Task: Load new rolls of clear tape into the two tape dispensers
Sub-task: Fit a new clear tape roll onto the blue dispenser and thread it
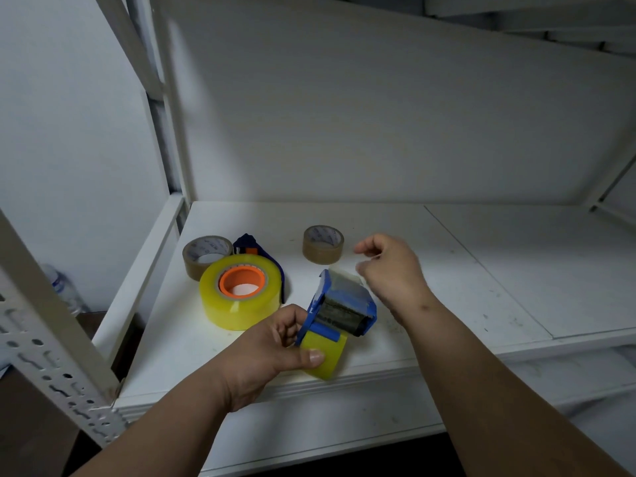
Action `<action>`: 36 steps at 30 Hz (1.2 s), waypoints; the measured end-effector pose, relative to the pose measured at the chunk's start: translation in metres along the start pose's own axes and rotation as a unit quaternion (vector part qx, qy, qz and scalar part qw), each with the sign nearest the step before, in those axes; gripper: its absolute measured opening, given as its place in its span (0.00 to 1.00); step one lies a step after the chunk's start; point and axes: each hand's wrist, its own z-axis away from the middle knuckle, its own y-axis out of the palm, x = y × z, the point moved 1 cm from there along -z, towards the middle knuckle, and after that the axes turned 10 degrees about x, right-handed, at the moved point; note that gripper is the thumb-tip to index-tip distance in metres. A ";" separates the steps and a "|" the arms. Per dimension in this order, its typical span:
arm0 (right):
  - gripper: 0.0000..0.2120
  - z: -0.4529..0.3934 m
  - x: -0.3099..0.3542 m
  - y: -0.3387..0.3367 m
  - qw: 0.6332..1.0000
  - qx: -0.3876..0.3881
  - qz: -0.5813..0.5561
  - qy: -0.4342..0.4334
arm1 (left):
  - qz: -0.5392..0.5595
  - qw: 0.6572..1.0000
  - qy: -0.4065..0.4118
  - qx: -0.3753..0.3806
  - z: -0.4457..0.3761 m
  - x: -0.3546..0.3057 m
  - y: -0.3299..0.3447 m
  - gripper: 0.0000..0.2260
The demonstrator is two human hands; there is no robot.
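Left hand grips a loaded dispenser; right hand pinches at its tape end.

Left hand [275, 352] fingers curl round the blue dispenser [339, 309] and its clear roll [325, 352], above the shelf [447, 270] front. Right hand [392, 270] fingers pinch, probably thin, clingy tape; unclear. Light, rigid plastic: hold the frame. The second dispenser [256, 251] hides behind the big roll [241, 290].

Left hand [275, 352] gripping with thumb forward, right hand [392, 270] raised, fingers apparently pinching loosely.

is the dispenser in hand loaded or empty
Loaded: a yellowish clear roll sits in the blue dispenser that the left hand holds.
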 end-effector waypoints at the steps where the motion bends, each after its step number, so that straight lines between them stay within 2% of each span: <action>1: 0.14 0.004 0.006 -0.005 0.999 -0.032 -0.016 -0.032 | -0.006 1.000 -0.001 0.001 0.000 0.000 0.000 0.25; 2: 0.14 0.010 0.013 -0.011 0.996 -0.041 -0.057 -0.059 | -0.006 1.000 -0.001 -0.002 0.001 0.000 0.000 0.26; 4: 0.14 0.024 0.026 -0.020 0.988 0.011 -0.115 -0.107 | 0.007 1.000 0.001 -0.012 0.000 0.000 -0.002 0.29; 7: 0.11 0.041 0.029 -0.019 0.977 0.142 -0.073 -0.140 | 0.028 0.999 0.006 -0.016 0.001 0.003 -0.005 0.29; 9: 0.10 0.044 0.023 -0.011 0.973 0.178 -0.054 -0.135 | 0.028 1.000 0.005 -0.011 0.003 0.003 -0.007 0.29; 14: 0.19 0.041 0.011 -0.006 0.967 0.208 -0.036 -0.142 | 0.008 1.000 -0.004 -0.003 0.003 0.001 -0.009 0.28; 18: 0.24 0.037 0.005 -0.001 0.963 0.253 -0.008 -0.089 | -0.016 1.000 -0.013 -0.002 0.004 -0.002 -0.009 0.27; 23: 0.36 0.035 0.009 0.003 0.960 0.280 -0.001 -0.031 | -0.030 0.999 -0.022 -0.010 0.004 -0.003 -0.008 0.24; 26: 0.37 0.033 0.012 -0.001 0.967 0.254 0.025 -0.010 | -0.042 0.999 -0.025 -0.004 0.004 -0.004 -0.008 0.27; 28: 0.37 0.036 0.016 -0.005 0.972 0.232 -0.005 -0.029 | -0.048 0.998 -0.026 -0.004 0.005 -0.003 -0.009 0.27; 31: 0.38 0.042 0.021 0.000 0.959 0.274 -0.016 -0.067 | -0.043 0.999 -0.024 -0.008 0.004 -0.002 -0.010 0.24; 36: 0.37 0.034 0.021 0.003 0.954 0.295 0.021 -0.040 | -0.031 0.999 -0.026 -0.006 -0.003 -0.005 -0.009 0.23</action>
